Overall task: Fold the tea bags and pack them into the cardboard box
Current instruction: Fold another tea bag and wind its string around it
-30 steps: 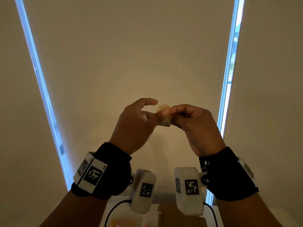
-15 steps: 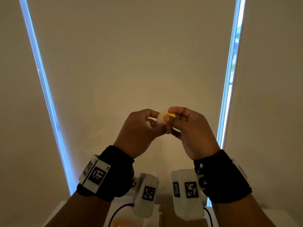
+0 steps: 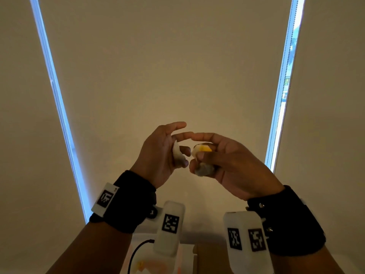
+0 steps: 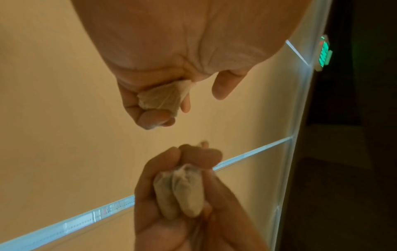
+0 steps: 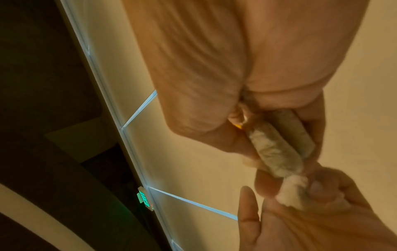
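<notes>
Both hands are raised in front of a beige blind. My left hand holds a pale tea bag against the palm with its curled lower fingers, while the index finger points out; the left wrist view shows the same tea bag. My right hand grips folded tea bags with a yellow tag. In the right wrist view they are two rolled tea bags side by side. The two hands sit close together, with their index fingertips almost touching. A strip of the cardboard box shows at the bottom edge.
A white table surface lies low in the head view, with a black cable and a blurred pale object with some yellow. Bright window gaps run down both sides of the blind. A green exit sign glows on a dark wall.
The hands were pinched together on one small bundle. Now they have drawn slightly apart, each keeping its own tea bag, and the right palm has turned upward.
</notes>
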Available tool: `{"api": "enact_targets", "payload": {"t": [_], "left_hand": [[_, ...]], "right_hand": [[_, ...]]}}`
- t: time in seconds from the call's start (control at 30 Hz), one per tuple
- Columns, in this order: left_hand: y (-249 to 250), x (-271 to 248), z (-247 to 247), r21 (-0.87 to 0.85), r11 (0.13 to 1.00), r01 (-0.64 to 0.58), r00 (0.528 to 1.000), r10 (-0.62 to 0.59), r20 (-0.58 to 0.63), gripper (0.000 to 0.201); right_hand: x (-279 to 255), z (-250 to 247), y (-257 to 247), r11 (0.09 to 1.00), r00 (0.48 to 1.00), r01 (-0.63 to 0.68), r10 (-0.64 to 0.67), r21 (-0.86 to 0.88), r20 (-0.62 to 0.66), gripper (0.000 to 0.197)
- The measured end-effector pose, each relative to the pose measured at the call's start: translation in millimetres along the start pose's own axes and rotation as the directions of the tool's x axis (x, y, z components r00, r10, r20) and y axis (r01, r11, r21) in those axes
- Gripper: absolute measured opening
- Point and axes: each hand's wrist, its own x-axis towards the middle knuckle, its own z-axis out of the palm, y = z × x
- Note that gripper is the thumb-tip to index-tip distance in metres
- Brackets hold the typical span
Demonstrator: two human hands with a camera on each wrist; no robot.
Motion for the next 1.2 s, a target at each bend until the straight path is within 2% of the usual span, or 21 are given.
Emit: {"api": "enact_targets", "payload": {"t": [0.07, 0.17, 0.27, 0.57, 0.67, 0.77, 0.87, 0.9, 1.0, 1.07, 1.2], "left_hand": [[-1.3, -0.1, 5.6, 0.187, 0.981, -0.053, 0.998, 0.056, -0.009, 0.063], [-7.5, -2.7, 12.0, 0.391, 0.914, -0.107, 0.994, 0.089, 0.063, 0.076], [-8.8, -6.2, 19.0, 0.400, 0.908, -0.127, 0.986, 0.071, 0.152, 0.081], [-3.1, -0.3, 11.5, 0.349, 0.928, -0.129, 0.990, 0.103, 0.092, 0.072], [-5.1, -1.1, 13.2, 0.398, 0.903, -0.165, 0.984, 0.122, 0.130, 0.079], [-7.6, -4.7, 16.9, 0.437, 0.885, -0.163, 0.981, 0.098, 0.166, 0.079], [-8.7, -4.0, 17.2, 0.444, 0.879, -0.173, 0.979, 0.106, 0.172, 0.087], [-8.0, -3.1, 16.6, 0.445, 0.877, -0.180, 0.979, 0.117, 0.166, 0.086], [-4.2, -3.0, 13.3, 0.411, 0.895, -0.171, 0.983, 0.129, 0.129, 0.051], [-1.9, -4.2, 8.7, 0.392, 0.903, -0.177, 0.984, 0.147, 0.105, 0.036], [-3.6, -4.7, -4.7, 0.525, 0.810, -0.262, 0.964, 0.242, 0.107, 0.018]], "right_hand": [[0.7, 2.3, -1.6, 0.997, 0.997, -0.062, 0.060, 0.052, 0.046, 0.037], [1.5, 6.4, -2.7, 0.995, 0.990, -0.095, 0.093, 0.009, 0.104, 0.027], [2.0, 5.3, -0.1, 0.992, 0.990, -0.116, 0.120, -0.058, 0.078, 0.028], [0.2, -1.9, 0.4, 0.997, 0.998, -0.056, 0.055, -0.052, -0.020, 0.020], [1.4, 1.6, 1.9, 0.997, 0.998, -0.064, 0.063, -0.042, -0.024, 0.025], [2.6, 5.0, 4.3, 0.995, 0.997, -0.061, 0.058, -0.080, -0.041, 0.019], [4.8, 4.8, 6.2, 0.993, 0.995, -0.059, 0.050, -0.105, -0.082, 0.017], [5.5, 4.0, 6.3, 0.993, 0.994, -0.063, 0.053, -0.100, -0.100, 0.017], [7.8, 0.4, 6.7, 0.997, 0.987, -0.063, 0.054, -0.054, -0.152, 0.021], [9.3, -3.3, 5.6, 0.999, 0.981, -0.039, 0.035, -0.016, -0.191, 0.021], [10.2, -9.7, 2.0, 0.999, 0.977, -0.021, 0.029, 0.038, -0.212, 0.024]]}}
